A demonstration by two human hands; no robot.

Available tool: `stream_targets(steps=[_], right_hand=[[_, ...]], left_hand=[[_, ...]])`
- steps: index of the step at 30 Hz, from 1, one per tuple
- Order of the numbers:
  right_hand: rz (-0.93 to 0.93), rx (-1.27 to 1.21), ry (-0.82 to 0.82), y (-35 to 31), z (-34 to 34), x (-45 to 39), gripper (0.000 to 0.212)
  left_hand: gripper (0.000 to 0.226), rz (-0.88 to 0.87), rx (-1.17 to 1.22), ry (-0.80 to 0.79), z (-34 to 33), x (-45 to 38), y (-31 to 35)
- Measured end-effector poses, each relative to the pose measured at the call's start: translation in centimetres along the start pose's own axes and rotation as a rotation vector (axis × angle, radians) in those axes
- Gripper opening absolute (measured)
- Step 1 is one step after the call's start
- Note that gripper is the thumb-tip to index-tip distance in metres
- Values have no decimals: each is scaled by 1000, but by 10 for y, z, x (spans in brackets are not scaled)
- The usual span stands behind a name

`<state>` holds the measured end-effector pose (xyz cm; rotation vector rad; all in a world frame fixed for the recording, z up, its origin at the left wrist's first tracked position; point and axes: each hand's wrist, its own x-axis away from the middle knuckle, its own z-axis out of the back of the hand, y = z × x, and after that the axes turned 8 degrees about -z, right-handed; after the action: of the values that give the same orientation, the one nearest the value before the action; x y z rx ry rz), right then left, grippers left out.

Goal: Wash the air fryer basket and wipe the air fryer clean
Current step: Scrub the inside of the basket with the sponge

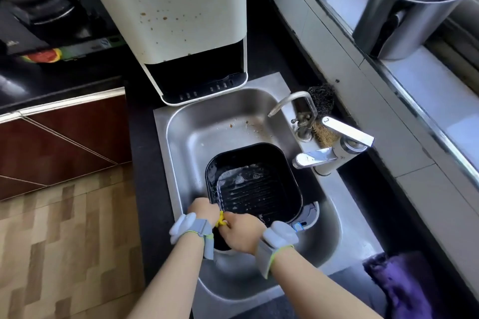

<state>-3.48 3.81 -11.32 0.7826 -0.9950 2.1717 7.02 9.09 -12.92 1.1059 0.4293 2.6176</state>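
Air fryer basket (255,179) sits in sink (178,137), soapy grill inside. Left hand (203,211) grips the near rim; right hand (245,232) pinches yellow scrubber (220,220). Best practice: brace firmly, scrub along ridges. Air fryer (171,21) behind, splattered, unwiped.

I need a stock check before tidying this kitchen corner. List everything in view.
air fryer basket: one, black, soapy, in the sink
sink: one, steel, set in the dark counter
air fryer: one, white, brown splatters, behind the sink
taps: two, chrome, right of the sink
scourers: two, dark and brown, behind the taps
steel pot: one, on the windowsill
cloth: one, purple, lower right counter
yellow scrubber: one, between the hands
hands: left hand and right hand, at the basket's near rim
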Motion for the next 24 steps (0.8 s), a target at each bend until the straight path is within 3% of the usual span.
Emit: stream_targets(steps=[3,8,12,16,18,22,24], right_hand=[[11,43,-91,4,14,-2,30],[-193,454,-94,36,39,-1,39],[-113,219,-210,3,20,-2,55],[-255,470,-220,21,40,-3,46],[-304,480,-205,37,54,-7,39],[-239,157,-294,12,33,-8,54],[-194,150,-278,4,28,-6,58]], left_hand=[[33,38,109,62,-1,-1,-3],[39,98,189,94,-5,2,1],[19,180,123,77,-2,4,13],[18,173,30,0,-2,-3,9],[18,160,-3,-14,-3,-6,8],[20,159,-75,21,-6,-8,9],[19,177,-104,8,-6,-8,10]])
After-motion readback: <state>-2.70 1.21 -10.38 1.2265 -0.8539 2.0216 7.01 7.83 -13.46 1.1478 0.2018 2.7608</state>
